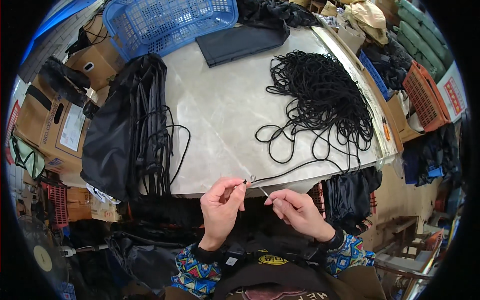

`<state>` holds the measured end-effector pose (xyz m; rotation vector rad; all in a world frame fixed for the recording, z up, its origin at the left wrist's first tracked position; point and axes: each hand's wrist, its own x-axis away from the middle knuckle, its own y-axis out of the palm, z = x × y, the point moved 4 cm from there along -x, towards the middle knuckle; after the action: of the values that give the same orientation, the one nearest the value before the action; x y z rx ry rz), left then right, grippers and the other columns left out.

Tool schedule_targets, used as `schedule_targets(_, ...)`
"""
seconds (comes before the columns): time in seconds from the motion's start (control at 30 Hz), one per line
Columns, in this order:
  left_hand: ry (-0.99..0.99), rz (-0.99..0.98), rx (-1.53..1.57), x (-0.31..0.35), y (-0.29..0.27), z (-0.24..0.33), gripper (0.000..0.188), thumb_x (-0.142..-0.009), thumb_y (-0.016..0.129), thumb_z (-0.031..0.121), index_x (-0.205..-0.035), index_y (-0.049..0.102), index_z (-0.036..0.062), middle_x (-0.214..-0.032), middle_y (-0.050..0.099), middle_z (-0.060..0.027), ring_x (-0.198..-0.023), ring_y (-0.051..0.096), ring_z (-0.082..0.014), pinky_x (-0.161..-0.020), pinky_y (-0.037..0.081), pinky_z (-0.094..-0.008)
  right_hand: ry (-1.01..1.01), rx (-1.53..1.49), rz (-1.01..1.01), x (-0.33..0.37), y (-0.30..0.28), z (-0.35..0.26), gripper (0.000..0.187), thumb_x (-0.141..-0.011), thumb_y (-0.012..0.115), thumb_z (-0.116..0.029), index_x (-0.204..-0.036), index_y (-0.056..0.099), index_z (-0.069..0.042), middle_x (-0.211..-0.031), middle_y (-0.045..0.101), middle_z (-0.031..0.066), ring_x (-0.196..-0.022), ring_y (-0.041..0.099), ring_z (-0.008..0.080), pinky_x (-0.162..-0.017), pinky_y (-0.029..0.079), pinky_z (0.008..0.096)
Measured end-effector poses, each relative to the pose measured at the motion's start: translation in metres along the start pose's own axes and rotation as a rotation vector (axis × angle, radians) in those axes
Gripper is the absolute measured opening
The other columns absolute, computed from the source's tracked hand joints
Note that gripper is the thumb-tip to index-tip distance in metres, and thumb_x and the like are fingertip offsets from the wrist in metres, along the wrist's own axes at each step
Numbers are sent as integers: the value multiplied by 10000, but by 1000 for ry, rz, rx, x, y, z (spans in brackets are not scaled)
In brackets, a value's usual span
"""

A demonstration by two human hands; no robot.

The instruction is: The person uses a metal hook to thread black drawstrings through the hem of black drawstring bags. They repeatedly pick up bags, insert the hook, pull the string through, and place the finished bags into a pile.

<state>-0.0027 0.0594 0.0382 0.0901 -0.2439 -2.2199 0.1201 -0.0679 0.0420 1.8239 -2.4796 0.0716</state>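
Observation:
My left hand (221,206) is closed in a pinch on the end of a black cord (300,166), just past the table's near edge. My right hand (301,212) pinches a thin metal rod with a small loop at its tip (262,190), which reaches up to the cord beside my left fingertips. Whether the cord passes through the loop is too small to tell. From there the cord runs right to a large tangled heap of black cord (325,95) on the table. A stack of black fabric bags (117,135) with hanging cords lies at the left.
The pale table (220,110) stretches ahead of me. At its far side are a blue plastic basket (170,25) and a folded black cloth (242,44). Cardboard boxes (55,120) stand left. An orange-handled tool (386,130) and an orange crate (425,97) are at the right.

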Motion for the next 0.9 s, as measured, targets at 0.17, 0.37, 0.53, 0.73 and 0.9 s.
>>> schedule_targets(0.17,88,-34,-143,2,2,11,87,-854,593,-34,-935,623,-47,-908,589,-37,-633,516,-39,-549,430,-178,417,-708,-278,4,4,9,204,-981,474,-201,-1021,558,-19,-630,356,-65,-498,235,15,-416,176,181)
schedule_targets(0.37,204,-75,-241,3,2,11,93,-826,616,-43,-918,627,-36,-917,604,-46,-653,484,-29,-553,396,-173,495,-876,-282,5,6,16,200,-974,481,-190,-974,550,-3,-615,325,-55,-501,216,28,-400,158,185)
schedule_targets(0.53,226,-76,-298,3,0,12,105,-829,621,-27,-934,634,-31,-924,608,-51,-658,495,-33,-558,403,-174,507,-884,-276,6,7,18,191,-973,480,-189,-971,541,-7,-613,310,-59,-504,219,28,-401,155,183)
schedule_targets(0.73,202,-128,-319,2,0,14,103,-871,600,10,-955,631,-40,-918,614,-69,-623,527,-57,-530,429,-180,533,-950,-314,6,6,21,186,-975,472,-176,-976,535,-2,-607,307,-58,-501,222,24,-396,152,173)
schedule_targets(0.9,-97,-178,-69,5,-5,5,187,-902,585,59,-1056,624,-39,-856,640,-84,-594,537,-65,-471,417,-176,562,-973,-323,7,5,19,183,-975,473,-172,-970,537,-1,-605,311,-59,-500,225,21,-390,153,163)
